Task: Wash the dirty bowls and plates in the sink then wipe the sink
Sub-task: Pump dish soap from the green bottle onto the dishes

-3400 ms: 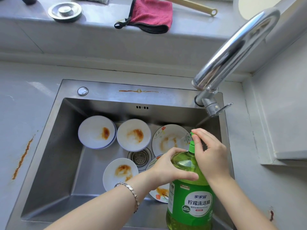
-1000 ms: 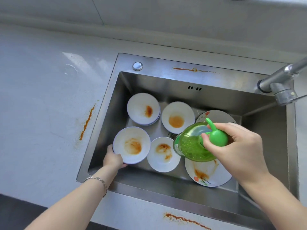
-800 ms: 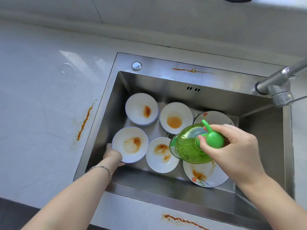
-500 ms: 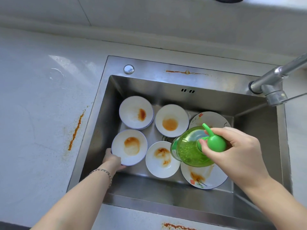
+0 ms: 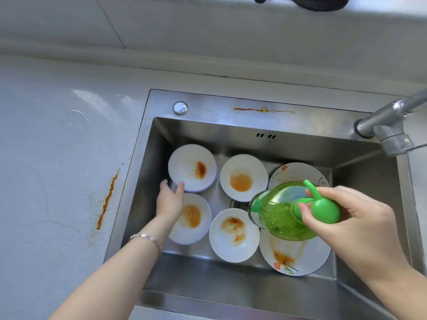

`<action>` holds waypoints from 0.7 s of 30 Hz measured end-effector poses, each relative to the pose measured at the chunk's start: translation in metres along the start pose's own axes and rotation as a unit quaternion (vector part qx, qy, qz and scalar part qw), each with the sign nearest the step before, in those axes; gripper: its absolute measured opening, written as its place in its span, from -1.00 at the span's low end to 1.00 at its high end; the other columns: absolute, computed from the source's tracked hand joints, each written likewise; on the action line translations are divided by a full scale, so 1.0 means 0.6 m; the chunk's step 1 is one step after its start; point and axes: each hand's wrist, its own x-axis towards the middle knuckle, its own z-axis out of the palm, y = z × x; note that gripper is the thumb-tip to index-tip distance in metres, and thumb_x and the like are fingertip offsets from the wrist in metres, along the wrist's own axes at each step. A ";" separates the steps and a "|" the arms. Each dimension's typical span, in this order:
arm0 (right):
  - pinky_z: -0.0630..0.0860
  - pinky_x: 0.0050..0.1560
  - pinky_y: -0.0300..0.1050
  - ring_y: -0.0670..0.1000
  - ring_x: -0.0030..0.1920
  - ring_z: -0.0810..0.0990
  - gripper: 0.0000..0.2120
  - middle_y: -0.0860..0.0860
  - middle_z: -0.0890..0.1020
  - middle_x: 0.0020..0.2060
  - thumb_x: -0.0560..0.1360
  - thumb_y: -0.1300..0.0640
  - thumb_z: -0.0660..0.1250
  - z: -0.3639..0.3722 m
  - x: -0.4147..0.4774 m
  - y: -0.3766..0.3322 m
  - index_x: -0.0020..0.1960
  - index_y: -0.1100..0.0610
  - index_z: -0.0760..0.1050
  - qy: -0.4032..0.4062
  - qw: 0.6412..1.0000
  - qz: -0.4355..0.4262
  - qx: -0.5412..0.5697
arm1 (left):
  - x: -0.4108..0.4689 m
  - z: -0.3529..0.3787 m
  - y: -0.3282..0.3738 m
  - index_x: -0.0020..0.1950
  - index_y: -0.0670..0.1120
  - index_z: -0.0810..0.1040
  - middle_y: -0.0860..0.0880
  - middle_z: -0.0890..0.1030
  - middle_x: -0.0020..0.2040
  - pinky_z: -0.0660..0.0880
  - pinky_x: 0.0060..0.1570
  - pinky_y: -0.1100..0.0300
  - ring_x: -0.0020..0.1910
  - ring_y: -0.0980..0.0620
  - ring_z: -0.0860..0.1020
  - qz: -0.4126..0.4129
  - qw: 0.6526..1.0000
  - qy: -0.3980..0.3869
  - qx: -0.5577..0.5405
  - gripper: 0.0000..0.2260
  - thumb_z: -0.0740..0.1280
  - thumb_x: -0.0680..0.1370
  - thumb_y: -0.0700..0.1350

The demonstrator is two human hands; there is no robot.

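Legible text: none. On the green soap bottle (image 5: 282, 215), a strip of label (image 5: 254, 212), print too small and slanted to read.

Brushed steel sink (image 5: 231, 285), glossy bowls (image 5: 233, 236), translucent plastic bottle (image 5: 279, 211).

Both forearms are bare. A slim silver-coloured bracelet (image 5: 146, 238) of small flat links circles the wrist just behind the left hand (image 5: 169, 202), its metal glinting in the light.
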 end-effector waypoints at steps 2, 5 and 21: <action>0.38 -0.21 -0.52 -0.25 -0.24 0.47 -0.81 -0.03 0.55 -0.41 0.27 0.09 0.43 0.003 0.000 0.000 -0.22 0.21 0.63 -0.001 1.000 0.002 0.003 | 0.015 0.003 0.025 0.51 -0.10 0.12 -0.17 0.49 0.22 0.56 -0.18 0.11 -0.17 -0.07 0.60 -0.053 0.994 -0.020 -0.098 -0.52 0.18 0.62 -0.05; 0.37 -0.21 -0.53 -0.25 -0.24 0.48 -0.83 -0.03 0.55 -0.41 0.25 0.14 0.44 0.007 -0.002 -0.001 -0.22 0.21 0.63 -0.001 1.000 0.007 -0.002 | 0.029 0.008 0.026 0.50 -0.01 0.14 -0.14 0.48 0.24 0.54 -0.30 0.15 -0.29 -0.04 0.60 -0.065 0.993 -0.005 -0.098 -0.58 0.13 0.64 -0.12; 0.41 -0.23 -0.46 -0.21 -0.24 0.51 -0.85 -0.03 0.59 -0.38 0.25 0.14 0.44 -0.011 -0.010 -0.001 -0.20 0.17 0.65 0.002 1.000 0.017 0.016 | -0.007 -0.040 -0.018 0.49 -0.05 0.13 -0.27 0.40 0.33 0.53 -0.14 0.01 -0.28 -0.17 0.59 -0.057 0.988 -0.030 -0.137 -0.55 0.13 0.62 -0.27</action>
